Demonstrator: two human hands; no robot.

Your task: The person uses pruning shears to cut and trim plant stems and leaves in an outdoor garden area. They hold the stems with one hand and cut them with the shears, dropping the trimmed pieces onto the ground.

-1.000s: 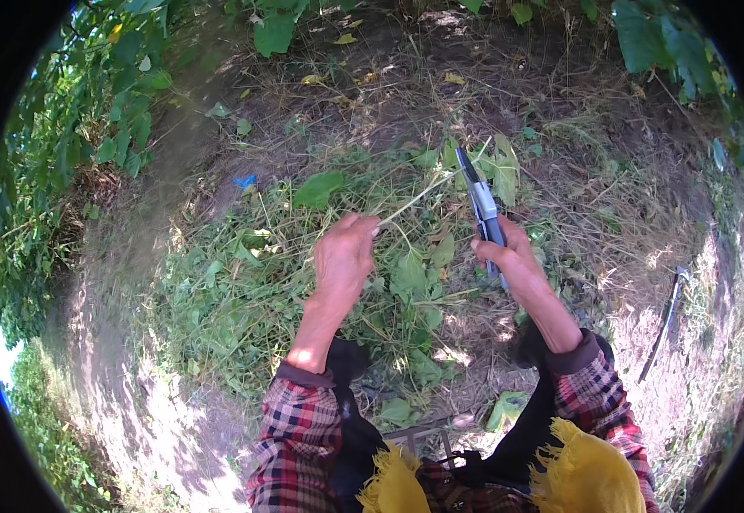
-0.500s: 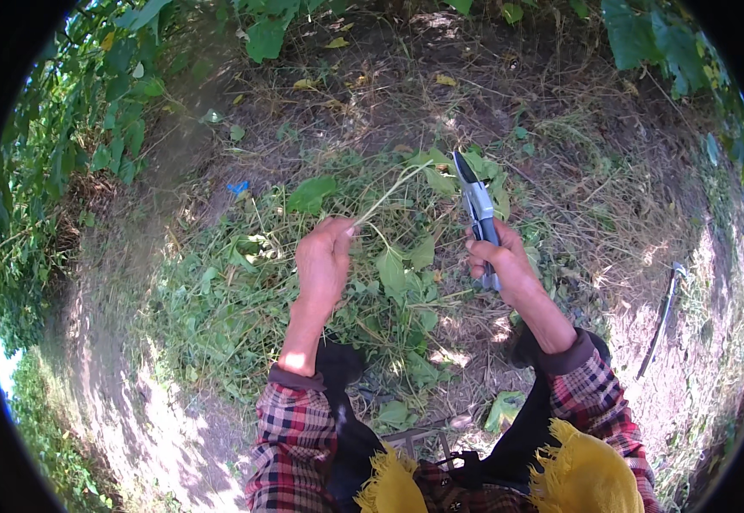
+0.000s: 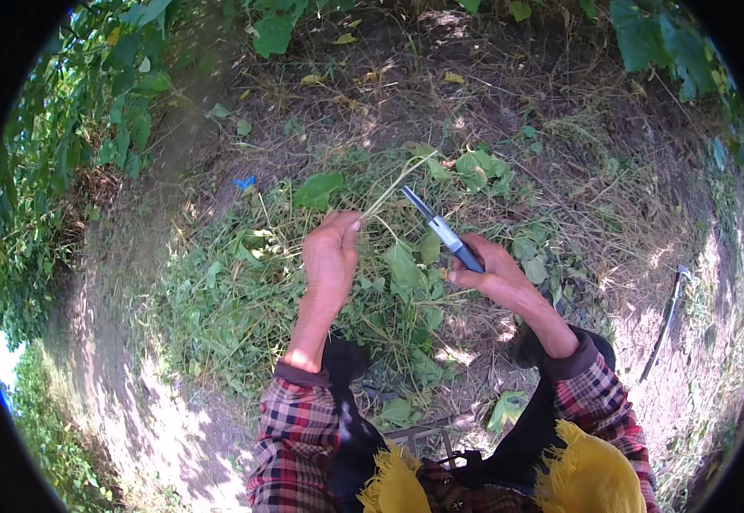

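Pinched in my left hand [image 3: 331, 255] are the thin pale-green plant stems [image 3: 396, 181], which reach up and to the right past my thumb. A broad green leaf [image 3: 403, 265] hangs from one of them, lower down. My right hand [image 3: 496, 272] is wrapped around the handles of pruning shears [image 3: 443, 231]. Their dark blades point up and left, with the tip close beside the stems; I cannot tell whether it touches them. Beneath both hands lies a heap of cut greenery [image 3: 244, 299] on the ground.
A long thin tool with a dark shaft [image 3: 662, 325] lies on the soil at the right. A small blue scrap [image 3: 244, 183] rests left of the heap. Leafy vines [image 3: 73, 145] hang along the left and top. My feet stand at the heap's near edge.
The shears have swung left and turned, so their tip has come from well right of the stems to beside them. My left hand keeps its hold, almost in place.
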